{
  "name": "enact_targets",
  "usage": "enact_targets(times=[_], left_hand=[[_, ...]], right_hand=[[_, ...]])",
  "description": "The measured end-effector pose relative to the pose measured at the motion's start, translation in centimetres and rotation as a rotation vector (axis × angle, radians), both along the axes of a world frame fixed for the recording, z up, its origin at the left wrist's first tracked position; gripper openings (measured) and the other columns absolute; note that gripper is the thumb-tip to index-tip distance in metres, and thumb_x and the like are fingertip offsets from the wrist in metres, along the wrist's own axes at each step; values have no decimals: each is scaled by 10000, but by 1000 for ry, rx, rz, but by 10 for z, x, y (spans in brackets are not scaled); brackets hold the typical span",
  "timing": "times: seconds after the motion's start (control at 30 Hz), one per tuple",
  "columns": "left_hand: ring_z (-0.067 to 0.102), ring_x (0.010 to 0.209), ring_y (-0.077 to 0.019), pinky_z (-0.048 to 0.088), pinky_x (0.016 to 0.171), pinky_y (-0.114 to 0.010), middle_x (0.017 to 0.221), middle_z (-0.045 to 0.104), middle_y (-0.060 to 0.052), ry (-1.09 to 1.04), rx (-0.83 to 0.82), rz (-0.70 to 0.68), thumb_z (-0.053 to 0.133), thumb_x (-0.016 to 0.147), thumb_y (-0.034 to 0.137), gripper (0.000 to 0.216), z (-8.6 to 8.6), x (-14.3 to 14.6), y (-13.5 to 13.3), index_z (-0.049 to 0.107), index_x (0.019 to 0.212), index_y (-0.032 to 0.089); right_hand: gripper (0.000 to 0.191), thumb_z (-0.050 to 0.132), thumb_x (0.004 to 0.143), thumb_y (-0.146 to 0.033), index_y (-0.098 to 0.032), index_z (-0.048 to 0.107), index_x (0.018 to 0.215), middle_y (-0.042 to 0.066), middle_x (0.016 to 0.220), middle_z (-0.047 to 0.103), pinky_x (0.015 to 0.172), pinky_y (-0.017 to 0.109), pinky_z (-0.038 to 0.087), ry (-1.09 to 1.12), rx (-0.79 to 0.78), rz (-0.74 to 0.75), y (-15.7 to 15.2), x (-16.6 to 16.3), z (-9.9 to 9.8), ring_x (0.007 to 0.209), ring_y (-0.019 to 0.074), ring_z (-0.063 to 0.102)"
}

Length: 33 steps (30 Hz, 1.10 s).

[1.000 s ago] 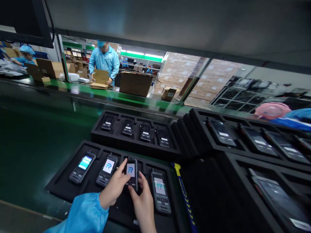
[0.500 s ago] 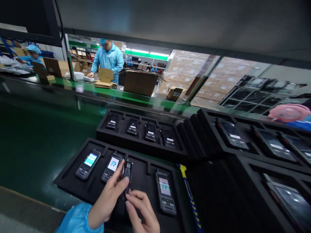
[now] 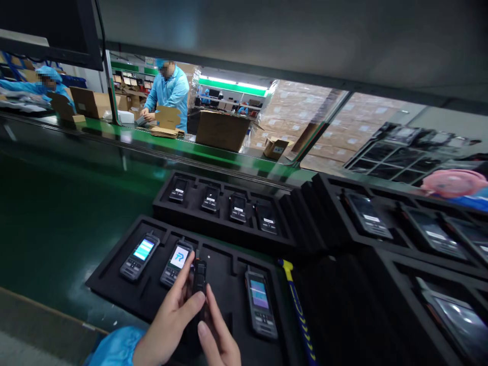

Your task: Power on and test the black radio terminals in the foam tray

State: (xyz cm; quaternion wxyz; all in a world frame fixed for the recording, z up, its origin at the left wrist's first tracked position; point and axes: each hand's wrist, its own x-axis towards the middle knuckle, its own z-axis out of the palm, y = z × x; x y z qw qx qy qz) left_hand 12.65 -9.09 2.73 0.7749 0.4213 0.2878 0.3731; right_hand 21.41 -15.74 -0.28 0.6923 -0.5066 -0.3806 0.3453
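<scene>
My left hand [image 3: 171, 310] grips a black handheld radio [image 3: 200, 277], which is turned edge-on with its short antenna up. My right hand [image 3: 221, 330] has its thumb and fingertips against the right and lower part of the same radio. Beneath lies a black foam tray [image 3: 110, 269]. To the left in it rest a radio with a lit blue screen [image 3: 140, 256] and a radio showing a logo [image 3: 177, 262]. In the right slot sits another lit radio [image 3: 261, 302]. The lower end of the held radio is hidden by my fingers.
A second foam tray [image 3: 224, 231] with several dark radios stands behind. Stacked foam trays [image 3: 358, 234] with more radios rise at the right. A yellow and blue tool handle [image 3: 297, 310] lies beside the front tray. Across the bench, a person in blue [image 3: 175, 91] handles something near cardboard boxes.
The held radio has turned and dropped slightly, and my right fingers have shifted up along its side. The right radio's screen changed from a white logo to blue-purple.
</scene>
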Motion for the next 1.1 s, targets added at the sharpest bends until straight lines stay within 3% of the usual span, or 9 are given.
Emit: enact_targets(times=[0.2,0.3,0.43,0.57,0.77,0.9,1.1], left_hand=[[312,1359,-166,247,1125,-269,1464,367,37,41,46,-111,576,870,402,626,-1,-12,6,287,1425,385],[418,1263,-225,299,1084,-340,1381,438,-26,-27,42,-224,642,802,438,785,-3,-19,11,217,1455,347],[486,1129,-263,378,977,-398,1335,406,-87,-82,99,-312,708,728,474,962,-3,-23,14,118,1473,323],[503,1032,-229,409,916,-390,1308,369,-100,-65,92,-319,736,710,457,1004,-2,-23,11,85,1465,345],[501,1045,-239,413,900,-376,1303,344,-103,-40,81,-300,759,680,462,1025,-2,-21,10,97,1454,347],[512,1008,-232,419,880,-368,1278,365,-103,13,81,-249,759,646,533,1040,1,-19,10,126,1446,333],[504,979,-214,424,870,-357,1257,391,-106,9,84,-231,769,617,554,1039,1,-17,8,167,1427,302]], right_hand=[[434,627,850,-466,-310,565,1251,21,1319,515,1021,315,416,66,-63,33,-6,3,-6,1224,222,479],[445,637,841,-473,-295,572,1244,34,1305,526,1038,345,396,98,-53,40,-7,3,-6,1221,231,481],[462,660,824,-467,-284,575,1240,43,1276,551,1010,351,425,165,-50,76,-7,4,-3,1184,235,517],[438,667,821,-461,-319,580,1226,22,1271,557,999,337,434,222,-38,116,-8,4,1,1172,221,529],[456,753,737,-453,-347,625,1162,3,1263,567,920,253,485,356,3,97,-7,-3,6,1141,201,554],[532,813,666,-417,-331,633,1160,18,1261,570,889,229,498,419,-12,48,-6,-11,2,1128,202,563],[517,801,695,-374,-304,625,1176,33,1260,570,916,271,496,390,36,25,-5,-11,-9,1136,215,557]])
